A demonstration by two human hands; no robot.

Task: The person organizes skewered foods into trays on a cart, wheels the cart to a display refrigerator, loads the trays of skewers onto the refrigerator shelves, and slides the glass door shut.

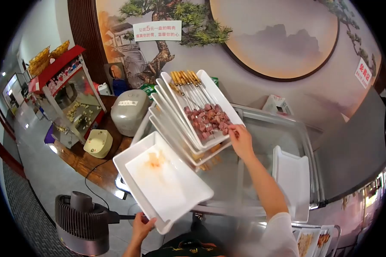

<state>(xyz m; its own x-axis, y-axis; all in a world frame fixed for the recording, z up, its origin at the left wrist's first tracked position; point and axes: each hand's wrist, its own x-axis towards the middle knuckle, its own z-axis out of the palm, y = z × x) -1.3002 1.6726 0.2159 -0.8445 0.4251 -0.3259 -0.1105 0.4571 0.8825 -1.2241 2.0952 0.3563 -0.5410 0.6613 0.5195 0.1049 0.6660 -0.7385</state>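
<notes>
- Twelve o'clock: skewer handles (185, 77), golden yellow
- Centre: meat cubes (208, 120), purplish red
- Seven o'clock: serving tray (169, 184), white, blotched orange
- Ten o'clock: popcorn machine (60, 68), red top
- Nine o'clock: rice cooker (130, 113), silvery grey
- One o'clock: round mural panel (278, 34), peach and grey, dark brown rim
- Five o'clock: sleeve (282, 235), white

White sign (157, 31) on the mural wall (193, 51): two lines of red Chinese characters, the upper with a large "5" followed by "元一盘的"; lower line ended "你的心". Red-and-white sign (363, 73), far right of wall: Chinese characters, too slanted to read surely. Label (127, 103) on silver rounded appliance (130, 115): dark characters, too small.
</notes>
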